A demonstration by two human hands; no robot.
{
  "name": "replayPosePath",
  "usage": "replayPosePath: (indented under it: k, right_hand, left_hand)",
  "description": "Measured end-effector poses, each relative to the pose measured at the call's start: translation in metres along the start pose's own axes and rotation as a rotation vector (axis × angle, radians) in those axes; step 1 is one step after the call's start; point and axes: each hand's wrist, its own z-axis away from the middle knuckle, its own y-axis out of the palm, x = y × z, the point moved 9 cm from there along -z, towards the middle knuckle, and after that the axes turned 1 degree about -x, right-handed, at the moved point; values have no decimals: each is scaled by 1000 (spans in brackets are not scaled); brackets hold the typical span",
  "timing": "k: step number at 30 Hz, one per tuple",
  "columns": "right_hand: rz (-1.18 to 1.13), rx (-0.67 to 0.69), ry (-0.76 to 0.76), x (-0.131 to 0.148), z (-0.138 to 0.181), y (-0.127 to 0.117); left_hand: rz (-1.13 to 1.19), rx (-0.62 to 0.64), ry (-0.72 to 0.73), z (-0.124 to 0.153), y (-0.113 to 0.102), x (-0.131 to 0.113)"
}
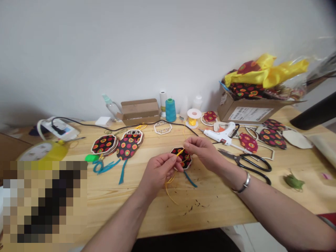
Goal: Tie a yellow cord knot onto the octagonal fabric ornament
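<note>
My left hand (164, 167) is closed, thumb and fingers pinching a doubled yellow cord (180, 152). My right hand (201, 148) also has its fingertips pinched together, on a thin strand of that cord. Just behind and below my fingers is an octagonal ornament (187, 161) covered in dark floral fabric with a pale rim; my left fingers partly hide it. From its lower edge a teal ribbon tail (190, 179) lies on the table. Loose ends of the yellow cord trail down below my left hand.
Stacked fabric ornaments (104, 144) and teal tails lie left. Black-handled scissors (249, 162) and a white glue gun (220, 133) lie right. Behind stand a yellow cord spool (194, 118), teal thread cone (170, 110) and a fabric-filled cardboard box (244, 110). A black cable (118, 123) crosses the table (115, 210).
</note>
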Motion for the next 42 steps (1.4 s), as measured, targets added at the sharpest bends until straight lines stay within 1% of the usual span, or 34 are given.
replayPosePath:
  k: [1, 4, 5, 6, 7, 9, 11, 13, 17, 21, 26, 33, 35, 40, 42]
  right_hand:
    - [-25, 11, 4, 0, 0, 0]
    - [-38, 149, 34, -5, 2, 14]
    - [-34, 175, 32, -6, 3, 18]
    - [-28, 171, 20, -5, 4, 19]
    - [-23, 139, 5, -4, 4, 17]
    - [-20, 32, -10, -3, 2, 7]
    - [-19, -80, -20, 0, 0, -6]
    - [-8, -170, -64, 7, -3, -21]
    - [4, -282, -157, 21, -5, -46]
    - [-53, -386, -176, 28, -4, -66]
    - [-106, -476, -259, 39, 0, -82]
    - [-193, -527, -324, 46, 2, -92]
    - [-202, -555, -336, 47, 3, -94]
    - [-213, -628, -344, 47, 7, -100]
    - [-212, -653, -367, 48, 9, -102]
  left_hand:
    - [17, -4, -2, 0, -1, 0]
    - [11, 13, 3, 0, 1, -1]
    - [-1, 24, 7, 0, 2, -2]
    - [-13, 33, 14, 0, 3, -2]
    - [-24, 37, 22, 1, 4, -3]
    - [-37, 30, 36, 1, 4, -4]
    - [-44, 7, 46, 0, 2, -5]
    - [-56, -15, 53, 0, -1, -6]
    - [-65, -49, 74, 0, -5, -8]
    - [-60, -115, 95, -1, -12, -9]
    - [-60, -179, 125, -2, -19, -11]
    - [19, -241, 117, -1, -23, -9]
    - [84, -246, 105, -1, -25, -8]
    - [373, -278, 20, -5, -32, 2]
    - [455, -294, 5, -7, -35, 4]
